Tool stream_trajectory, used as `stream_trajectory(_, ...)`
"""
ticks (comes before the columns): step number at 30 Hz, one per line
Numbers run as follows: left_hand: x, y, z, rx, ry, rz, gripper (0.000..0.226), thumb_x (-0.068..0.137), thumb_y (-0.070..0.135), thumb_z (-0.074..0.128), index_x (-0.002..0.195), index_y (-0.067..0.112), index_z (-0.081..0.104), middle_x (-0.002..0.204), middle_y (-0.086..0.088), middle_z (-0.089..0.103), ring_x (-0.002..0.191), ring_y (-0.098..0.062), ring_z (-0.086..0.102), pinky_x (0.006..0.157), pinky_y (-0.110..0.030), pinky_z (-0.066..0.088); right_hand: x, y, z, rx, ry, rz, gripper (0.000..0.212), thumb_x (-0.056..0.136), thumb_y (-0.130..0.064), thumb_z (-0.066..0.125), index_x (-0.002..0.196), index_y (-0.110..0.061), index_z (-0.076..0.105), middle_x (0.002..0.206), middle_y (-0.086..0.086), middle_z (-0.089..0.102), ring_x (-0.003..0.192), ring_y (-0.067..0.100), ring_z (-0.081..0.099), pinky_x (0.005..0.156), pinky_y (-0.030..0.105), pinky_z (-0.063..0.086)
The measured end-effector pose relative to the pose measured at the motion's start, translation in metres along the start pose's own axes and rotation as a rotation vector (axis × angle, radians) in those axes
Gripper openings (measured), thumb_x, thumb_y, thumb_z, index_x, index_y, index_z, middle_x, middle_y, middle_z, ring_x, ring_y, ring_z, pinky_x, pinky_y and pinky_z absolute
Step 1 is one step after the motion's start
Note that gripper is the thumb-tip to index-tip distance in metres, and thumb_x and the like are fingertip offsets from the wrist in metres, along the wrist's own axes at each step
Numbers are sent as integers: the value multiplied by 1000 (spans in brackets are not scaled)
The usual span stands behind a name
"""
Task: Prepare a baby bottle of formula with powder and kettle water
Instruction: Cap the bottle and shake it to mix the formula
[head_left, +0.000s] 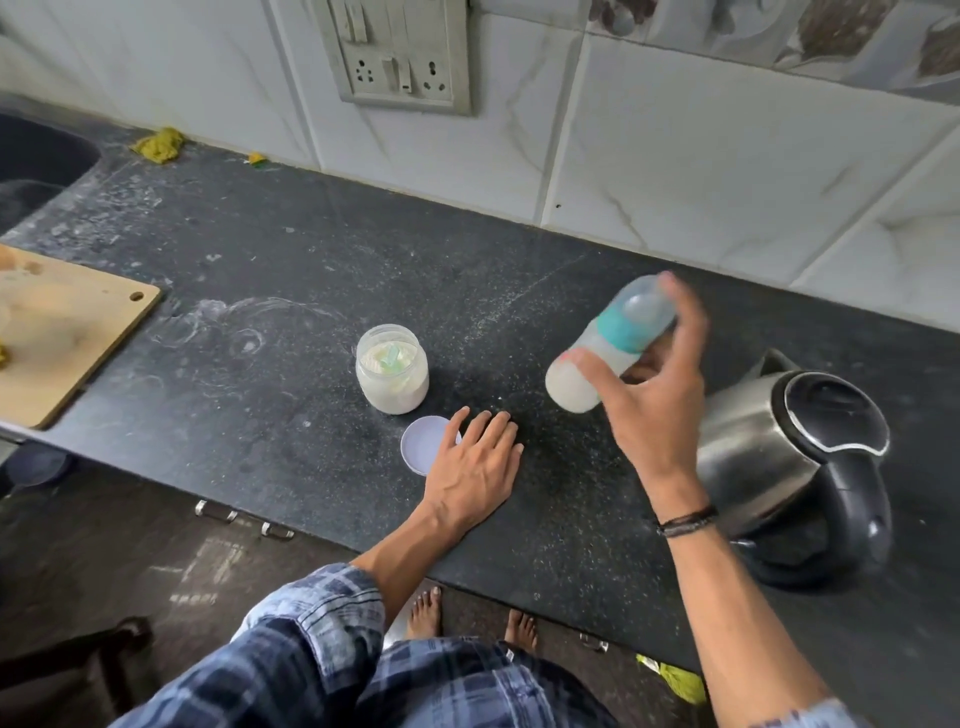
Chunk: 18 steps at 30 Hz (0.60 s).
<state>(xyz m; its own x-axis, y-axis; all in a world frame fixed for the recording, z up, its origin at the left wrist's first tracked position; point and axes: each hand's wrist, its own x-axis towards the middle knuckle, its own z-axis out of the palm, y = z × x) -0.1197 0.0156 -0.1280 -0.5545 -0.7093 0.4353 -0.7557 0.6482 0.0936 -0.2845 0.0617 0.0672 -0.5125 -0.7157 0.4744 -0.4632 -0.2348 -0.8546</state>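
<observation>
Right hand fingers clamp the tilted baby bottle; left hand lies flat, fingers apart, on the counter.

From my view, both hands are bare. My left arm wears a blue-and-white plaid sleeve rolled near the elbow; the same plaid covers my torso. A dark braided wristband circles my right wrist. My feet are bare.
</observation>
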Motion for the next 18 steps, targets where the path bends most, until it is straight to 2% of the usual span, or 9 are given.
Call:
stream_trajectory(2, 1, 1, 1, 6, 10, 9, 35, 106, 35, 50, 123, 13, 72, 133, -4, 69, 121, -26, 65, 116, -48, 34, -5, -4, -4, 31, 26, 0, 90, 80, -18, 91, 146, -37, 33, 146, -12, 45, 125, 14, 60, 96, 56, 58)
stream_trajectory(4, 1, 1, 2, 6, 15, -2, 34, 106, 35, 50, 123, 13, 72, 132, -4, 69, 120, -26, 65, 116, -49, 36, -5, -9, -4, 124, 137, -87, 89, 83, -14, 88, 147, -27, 27, 154, 11, 32, 137, 33, 51, 101, 57, 56)
stream_trajectory(5, 1, 0, 2, 1, 12, -7, 34, 106, 34, 51, 123, 13, 72, 132, -4, 69, 120, -26, 64, 116, -49, 37, -5, -9, -2, 122, 153, -102, 90, 83, -12, 87, 147, -25, 26, 155, 10, 30, 139, 35, 49, 101, 55, 56)
stream_trajectory(8, -1, 0, 2, -7, 23, -2, 34, 106, 34, 51, 123, 12, 72, 132, -5, 69, 120, -27, 65, 115, -49, 37, -4, 0, 3, 14, 31, -13, 90, 79, -17, 92, 146, -32, 33, 142, -24, 45, 124, 10, 60, 94, 53, 59)
stream_trajectory(9, -1, 0, 2, -9, 29, 1, 35, 106, 33, 51, 123, 12, 72, 132, -5, 70, 120, -27, 65, 115, -48, 37, -7, 1, 1, 11, 15, 13, 89, 79, -18, 92, 146, -34, 36, 139, -30, 47, 121, 9, 61, 93, 54, 59)
stream_trajectory(10, 0, 0, 2, -12, 34, 7, 35, 107, 33, 50, 123, 12, 72, 132, -5, 70, 120, -27, 66, 114, -48, 37, -10, -5, -1, 52, 41, 1, 88, 79, -17, 91, 145, -34, 36, 141, -30, 45, 124, 10, 60, 94, 55, 59)
stream_trajectory(13, 2, 0, 2, -10, 27, -7, 34, 107, 33, 49, 122, 12, 72, 131, -4, 69, 119, -26, 65, 114, -47, 37, -10, -13, -4, 174, 163, -107, 90, 81, -10, 86, 146, -23, 25, 151, -4, 33, 132, 19, 56, 99, 51, 58)
stream_trajectory(16, 0, 0, 2, -10, 16, -6, 36, 107, 34, 47, 123, 12, 72, 131, -4, 69, 120, -26, 64, 114, -47, 36, -6, -7, -1, 95, 65, -24, 93, 79, -15, 91, 146, -31, 30, 143, -20, 45, 121, 11, 61, 92, 54, 60)
stream_trajectory(18, 0, 1, 2, -10, 24, 6, 37, 107, 34, 47, 124, 12, 72, 132, -4, 70, 120, -26, 65, 114, -47, 36, -9, -14, -4, 101, 64, -26, 91, 78, -11, 92, 144, -30, 32, 142, -15, 45, 122, 7, 60, 95, 50, 60)
